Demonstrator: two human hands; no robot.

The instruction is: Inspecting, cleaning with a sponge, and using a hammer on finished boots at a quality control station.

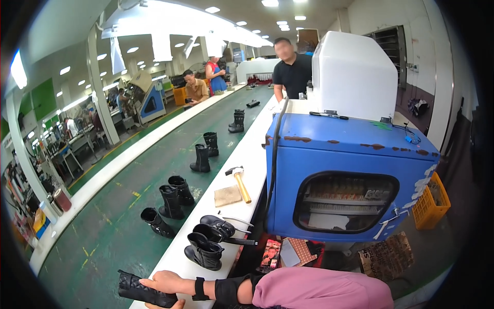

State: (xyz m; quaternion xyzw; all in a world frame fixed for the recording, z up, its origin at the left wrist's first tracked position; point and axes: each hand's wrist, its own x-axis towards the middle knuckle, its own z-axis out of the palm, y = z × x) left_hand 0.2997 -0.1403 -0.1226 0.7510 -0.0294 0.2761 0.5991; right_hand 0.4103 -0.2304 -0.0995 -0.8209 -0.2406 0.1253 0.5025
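At the lower left, a black quilted boot [135, 289] lies tilted over the belt's near edge. My right hand [165, 282] reaches across from the right and grips it from above, fingers pressed on the quilted shaft. Only some fingers of my left hand [174, 305] show at the bottom edge, against the underside of the same boot; the rest of that hand is out of view. Just beyond, a black boot [204, 252] stands on the white ledge [177, 242]. Behind it another black boot [218, 225] lies with its strap hanging out.
Several black boots [171, 202] stand along the green conveyor belt [116, 206]. A hammer [240, 184] and a tan block [227, 196] lie on the ledge. A blue machine [288, 170] rises at right, above a lit phone [270, 254]. One person [293, 69] stands beyond it.
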